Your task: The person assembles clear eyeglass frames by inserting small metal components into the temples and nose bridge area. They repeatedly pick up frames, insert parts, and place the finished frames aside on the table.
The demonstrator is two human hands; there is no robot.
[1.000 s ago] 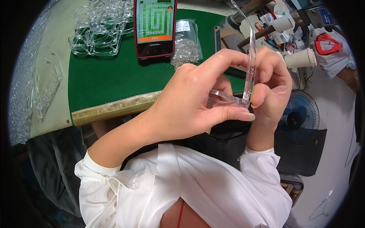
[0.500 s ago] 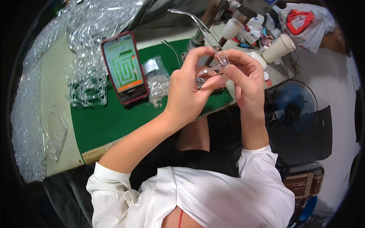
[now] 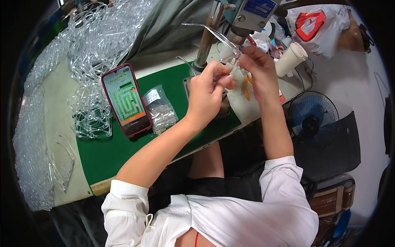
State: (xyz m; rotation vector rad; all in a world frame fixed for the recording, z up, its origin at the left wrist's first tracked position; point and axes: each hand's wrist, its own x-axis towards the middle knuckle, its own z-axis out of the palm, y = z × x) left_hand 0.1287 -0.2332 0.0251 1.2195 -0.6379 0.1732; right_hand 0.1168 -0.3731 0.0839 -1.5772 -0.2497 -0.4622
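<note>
A pair of clear plastic eyeglass frames [image 3: 222, 38] is held above the front of the green mat, one temple arm pointing up and left. My left hand [image 3: 205, 92] is closed around the front part of the frames, its fingers hiding much of it. At the hinge corner, my right hand [image 3: 260, 68] pinches the frames between thumb and fingers. A second temple tip shows to the left, beyond my left hand. Whether a small part sits in my right fingertips is hidden.
On the green mat [image 3: 96, 160] lie a phone [image 3: 126, 101] in a red case and a plastic bag [image 3: 161, 111] of tiny metal pieces. Clear frames [image 3: 96, 45] are heaped at left. A bench machine [image 3: 252, 14] stands behind; a cup [image 3: 291, 59] and fan [image 3: 311, 123] are right.
My right hand has shifted up slightly, its fingers now pinched at the hinge corner. My left hand still grips the frames. The view has tilted up, showing more of the machine.
</note>
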